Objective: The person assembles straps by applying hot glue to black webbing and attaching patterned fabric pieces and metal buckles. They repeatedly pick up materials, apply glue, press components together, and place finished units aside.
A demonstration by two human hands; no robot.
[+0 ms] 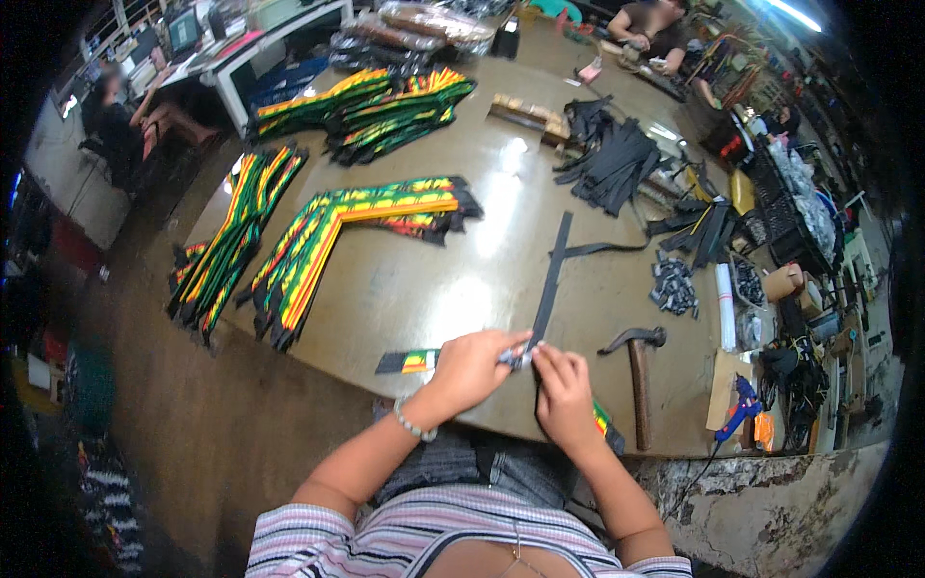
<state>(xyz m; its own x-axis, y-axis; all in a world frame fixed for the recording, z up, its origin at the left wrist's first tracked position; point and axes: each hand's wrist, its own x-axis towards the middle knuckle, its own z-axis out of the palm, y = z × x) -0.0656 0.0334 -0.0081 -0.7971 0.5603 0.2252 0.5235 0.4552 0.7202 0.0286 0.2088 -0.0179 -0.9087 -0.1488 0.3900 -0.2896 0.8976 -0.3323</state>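
Note:
At the near table edge, my left hand (469, 368) is closed with its fingertips on a small grey buckle-like piece (515, 359). My right hand (565, 393) pinches a black webbing strap (552, 284) right beside that piece. The strap runs away from me across the table, and a side length of it bends to the right. A patterned strap with green, yellow and red (412, 361) passes beneath my left hand. Its other coloured end (602, 421) shows past my right wrist. How the buckle and straps join is hidden by my fingers.
A hammer (639, 385) lies to the right, near a blue glue gun (740, 412). Small dark clips (674, 285) are heaped behind it. Black straps (617, 169) and bundles of patterned straps (332, 231) cover parts of the table. Another person (655, 34) works at the far side.

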